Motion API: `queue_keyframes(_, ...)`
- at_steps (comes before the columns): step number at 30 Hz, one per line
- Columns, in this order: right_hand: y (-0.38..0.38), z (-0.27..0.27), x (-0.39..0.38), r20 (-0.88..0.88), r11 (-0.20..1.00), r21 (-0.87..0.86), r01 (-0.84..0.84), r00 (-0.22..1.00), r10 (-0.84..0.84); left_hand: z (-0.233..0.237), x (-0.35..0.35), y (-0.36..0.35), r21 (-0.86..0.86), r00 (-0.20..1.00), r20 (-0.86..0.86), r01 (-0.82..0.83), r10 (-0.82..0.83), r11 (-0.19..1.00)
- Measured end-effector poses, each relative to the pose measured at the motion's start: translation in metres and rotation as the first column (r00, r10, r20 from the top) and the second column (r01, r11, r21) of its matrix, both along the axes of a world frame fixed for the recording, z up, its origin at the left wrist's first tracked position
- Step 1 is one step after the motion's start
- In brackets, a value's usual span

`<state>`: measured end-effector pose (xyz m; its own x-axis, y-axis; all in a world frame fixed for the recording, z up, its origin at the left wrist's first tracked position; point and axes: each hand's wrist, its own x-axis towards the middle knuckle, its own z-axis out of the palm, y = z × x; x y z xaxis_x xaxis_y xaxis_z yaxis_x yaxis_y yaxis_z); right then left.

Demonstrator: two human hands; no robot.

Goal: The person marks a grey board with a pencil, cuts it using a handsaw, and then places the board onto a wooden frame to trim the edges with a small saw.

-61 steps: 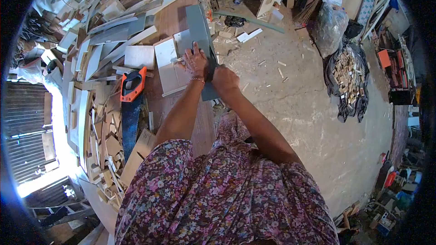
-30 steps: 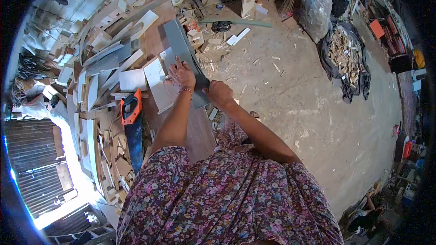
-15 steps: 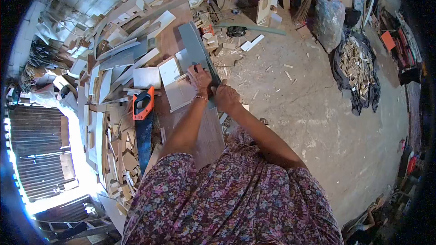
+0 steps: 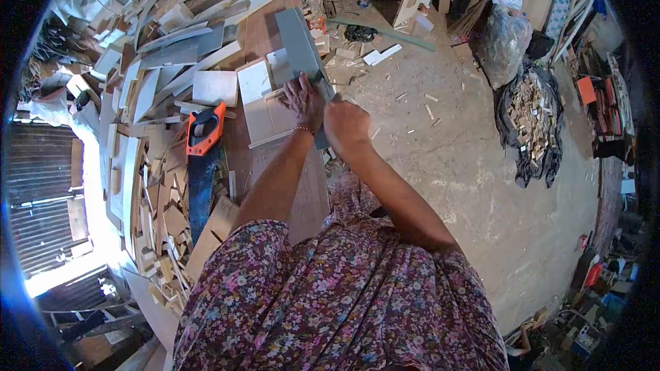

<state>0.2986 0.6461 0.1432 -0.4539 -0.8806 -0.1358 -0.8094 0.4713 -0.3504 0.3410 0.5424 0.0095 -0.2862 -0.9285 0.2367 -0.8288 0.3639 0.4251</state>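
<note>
A long grey board (image 4: 294,36) lies along the right edge of the brown wooden worktop (image 4: 306,189). My left hand (image 4: 304,104) rests on the board's near part, its fingers spread and pointing away from me. Right beside it, my right hand (image 4: 348,125) is closed in a fist at the board's right edge. A thin, narrow piece shows just above that fist, but I cannot tell what it is. To the left of my left hand lies a pale panel (image 4: 268,121) with a narrow strip along its near edge.
A handsaw with an orange handle (image 4: 206,139) lies left of the panel. Stacked offcuts (image 4: 180,55) crowd the left side. On the floor at right are a clear plastic bag (image 4: 505,45), a black bag of wood scraps (image 4: 533,113) and scattered chips.
My left hand's fingers are now more spread on the board. My right hand has moved slightly along the edge and turned. The whole view has shifted a little.
</note>
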Motion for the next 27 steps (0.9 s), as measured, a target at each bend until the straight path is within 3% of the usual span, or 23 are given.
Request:
queue_keyframes(3,-0.024,-0.025,-0.008,-0.037,0.997,-0.048,-0.062,0.997,0.06,0.012,-0.001,0.005,0.026,0.999,0.014,-0.045,0.045,0.999)
queue_keyframes(5,-0.028,-0.035,-0.009,-0.061,0.995,-0.075,-0.068,0.996,0.064,0.008,-0.003,0.005,-0.073,0.997,0.037,-0.065,0.068,0.995)
queue_keyframes(8,-0.012,-0.021,-0.003,-0.03,0.996,-0.073,-0.059,0.998,0.057,0.023,-0.004,0.005,0.069,0.99,0.118,-0.085,0.076,0.994)
queue_keyframes(10,0.009,-0.008,0.002,-0.04,0.995,0.022,-0.1,0.994,0.101,0.014,-0.003,0.005,0.03,0.994,0.088,-0.07,0.067,0.997)
queue_keyframes(15,-0.006,-0.004,0.005,-0.012,0.993,0.043,-0.112,0.994,0.113,0.005,0.002,0.006,-0.038,0.996,0.085,-0.028,0.031,0.999)
queue_keyframes(21,-0.028,-0.024,0.002,-0.067,0.994,-0.026,-0.104,0.993,0.102,0.006,-0.003,0.001,0.04,0.995,0.056,-0.086,0.083,0.996)
queue_keyframes(24,-0.021,-0.024,-0.011,-0.056,0.993,-0.068,-0.1,0.994,0.096,0.013,-0.005,-0.001,-0.041,0.993,0.081,-0.078,0.081,0.996)
queue_keyframes(27,-0.015,-0.026,-0.006,-0.022,0.999,-0.045,-0.02,1.0,0.019,0.029,-0.006,0.003,0.092,0.991,0.105,-0.092,0.082,0.992)
